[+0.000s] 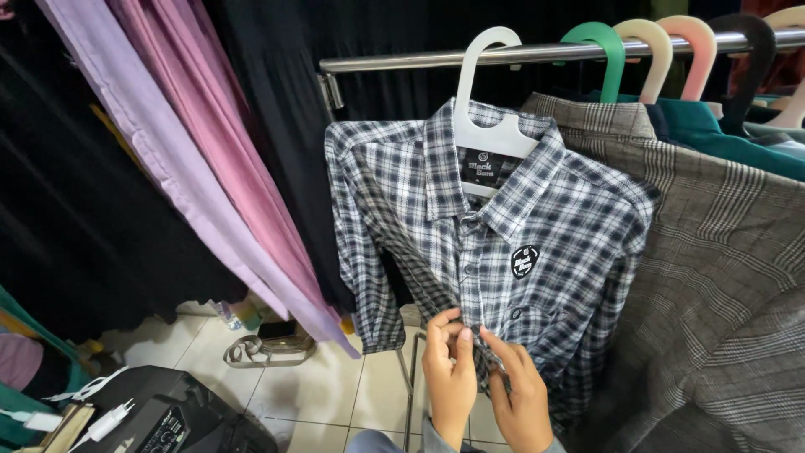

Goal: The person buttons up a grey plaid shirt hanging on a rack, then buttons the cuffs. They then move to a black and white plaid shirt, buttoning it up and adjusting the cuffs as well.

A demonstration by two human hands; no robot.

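Checked shirt (pixel 503 243) hangs on white hanger (pixel 486 109) from metal rail (pixel 520 54), centre of view. Left hand (pixel 449 377) at 6 o'clock, fingers curled, pinching shirt front edge near buttons. Right hand (pixel 520 394) just beside, at 5 o'clock, fingers half closed on same fabric; exact grip probably on button, hard to see. Grey checked jacket (pixel 721 277) at 3 o'clock, touching shirt. Pink and lilac cloths (pixel 193 151) at 10 o'clock. Tiled floor (pixel 319 394) at 7 o'clock.

Even, soft indoor light, sharp focus
Glare streaks the metal rail (pixel 537 54); dark cloth at left loses detail; edges bow slightly.
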